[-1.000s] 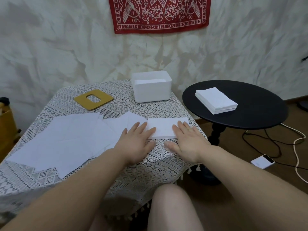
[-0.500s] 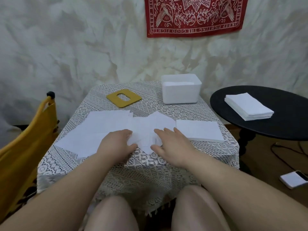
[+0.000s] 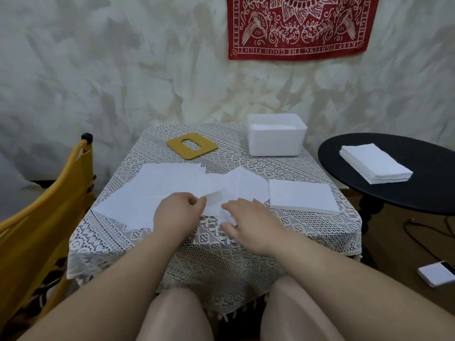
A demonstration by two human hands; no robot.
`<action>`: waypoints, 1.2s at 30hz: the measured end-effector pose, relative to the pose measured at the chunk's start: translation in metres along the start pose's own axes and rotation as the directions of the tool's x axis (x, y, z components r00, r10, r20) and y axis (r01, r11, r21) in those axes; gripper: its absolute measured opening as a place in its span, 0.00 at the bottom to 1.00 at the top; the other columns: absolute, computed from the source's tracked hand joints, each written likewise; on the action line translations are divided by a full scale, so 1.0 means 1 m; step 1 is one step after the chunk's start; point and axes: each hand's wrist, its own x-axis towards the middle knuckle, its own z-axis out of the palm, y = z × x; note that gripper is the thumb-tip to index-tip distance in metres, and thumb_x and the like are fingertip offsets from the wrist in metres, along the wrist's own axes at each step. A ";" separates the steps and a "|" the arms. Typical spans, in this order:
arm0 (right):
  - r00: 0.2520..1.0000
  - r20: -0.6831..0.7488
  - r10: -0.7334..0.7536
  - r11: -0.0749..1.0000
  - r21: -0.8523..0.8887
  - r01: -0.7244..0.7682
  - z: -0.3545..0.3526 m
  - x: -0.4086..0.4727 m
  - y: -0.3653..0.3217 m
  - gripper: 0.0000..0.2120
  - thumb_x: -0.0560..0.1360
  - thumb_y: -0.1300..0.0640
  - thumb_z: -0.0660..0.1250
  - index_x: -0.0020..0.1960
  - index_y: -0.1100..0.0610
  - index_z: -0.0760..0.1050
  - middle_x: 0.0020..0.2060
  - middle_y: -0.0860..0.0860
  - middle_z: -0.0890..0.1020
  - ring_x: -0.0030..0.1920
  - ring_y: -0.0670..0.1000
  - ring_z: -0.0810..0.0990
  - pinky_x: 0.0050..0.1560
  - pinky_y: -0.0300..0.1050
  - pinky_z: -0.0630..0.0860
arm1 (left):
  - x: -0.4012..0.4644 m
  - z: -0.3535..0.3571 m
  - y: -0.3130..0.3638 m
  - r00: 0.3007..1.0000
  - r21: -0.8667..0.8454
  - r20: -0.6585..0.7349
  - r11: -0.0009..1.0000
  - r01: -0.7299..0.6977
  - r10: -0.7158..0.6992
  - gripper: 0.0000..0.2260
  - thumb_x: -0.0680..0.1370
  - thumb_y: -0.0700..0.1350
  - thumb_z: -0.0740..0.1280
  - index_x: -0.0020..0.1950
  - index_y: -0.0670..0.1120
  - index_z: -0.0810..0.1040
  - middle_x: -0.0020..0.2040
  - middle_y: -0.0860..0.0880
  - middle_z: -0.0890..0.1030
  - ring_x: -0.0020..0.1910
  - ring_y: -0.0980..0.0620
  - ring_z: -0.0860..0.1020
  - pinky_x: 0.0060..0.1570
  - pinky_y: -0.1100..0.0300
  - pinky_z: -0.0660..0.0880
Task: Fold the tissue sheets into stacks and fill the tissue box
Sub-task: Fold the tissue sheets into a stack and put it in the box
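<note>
Several loose white tissue sheets [image 3: 160,190] lie spread over the lace-covered table [image 3: 216,242]. My left hand [image 3: 178,214] pinches the near edge of one tissue sheet [image 3: 214,201] and lifts it slightly. My right hand [image 3: 251,219] rests on the same sheet with fingers spread, thumb near the edge. A folded stack of tissues [image 3: 301,199] sits to the right of my hands. The white tissue box [image 3: 277,137] stands open at the table's back right, with tissues inside. Its yellow lid [image 3: 192,147] with an oval slot lies flat at the back.
A black round side table [image 3: 398,193] on the right carries another stack of tissues [image 3: 375,166]. A yellow chair [image 3: 46,210] stands close on the left. A phone [image 3: 437,273] and cables lie on the floor at right. My knees are under the table's front edge.
Both hands left the folded stack and moved left onto the loose sheets. My left hand now pinches a sheet's edge. The camera has turned left.
</note>
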 end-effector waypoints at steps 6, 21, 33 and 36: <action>0.999 -0.025 0.023 1.000 -0.011 -0.023 -0.003 -0.004 0.010 0.26 0.80 0.43 0.54 0.76 0.50 0.55 0.76 0.49 0.57 0.75 0.50 0.55 0.74 0.50 0.50 | 0.001 0.003 0.008 0.998 -0.051 0.005 0.997 0.056 -0.056 0.16 0.77 0.59 0.61 0.36 0.50 0.78 0.32 0.53 0.78 0.36 0.50 0.77 0.34 0.61 0.70; 0.986 -0.159 0.057 0.987 0.157 -0.031 -0.013 0.003 0.006 0.32 0.78 0.48 0.59 0.77 0.51 0.48 0.77 0.50 0.51 0.75 0.50 0.54 0.71 0.45 0.56 | -0.002 -0.036 0.026 0.973 -0.240 -0.043 0.943 -0.231 0.227 0.10 0.80 0.47 0.59 0.44 0.43 0.74 0.37 0.48 0.77 0.37 0.48 0.74 0.35 0.58 0.67; 0.912 -0.203 0.358 0.687 0.718 -0.110 -0.025 0.004 0.015 0.41 0.72 0.48 0.68 0.76 0.42 0.46 0.74 0.46 0.60 0.66 0.50 0.71 0.58 0.47 0.72 | 0.000 -0.057 0.034 0.962 -0.821 0.246 0.553 0.140 0.121 0.10 0.80 0.36 0.58 0.55 0.44 0.77 0.46 0.44 0.81 0.41 0.48 0.79 0.36 0.58 0.74; 0.942 -0.170 0.290 0.708 0.700 -0.091 -0.021 0.003 0.008 0.42 0.71 0.52 0.70 0.75 0.41 0.49 0.73 0.45 0.60 0.59 0.49 0.75 0.47 0.43 0.74 | 0.000 -0.058 0.030 0.971 -0.816 0.217 0.564 0.127 0.096 0.10 0.80 0.36 0.59 0.54 0.47 0.76 0.47 0.43 0.82 0.41 0.46 0.80 0.38 0.56 0.75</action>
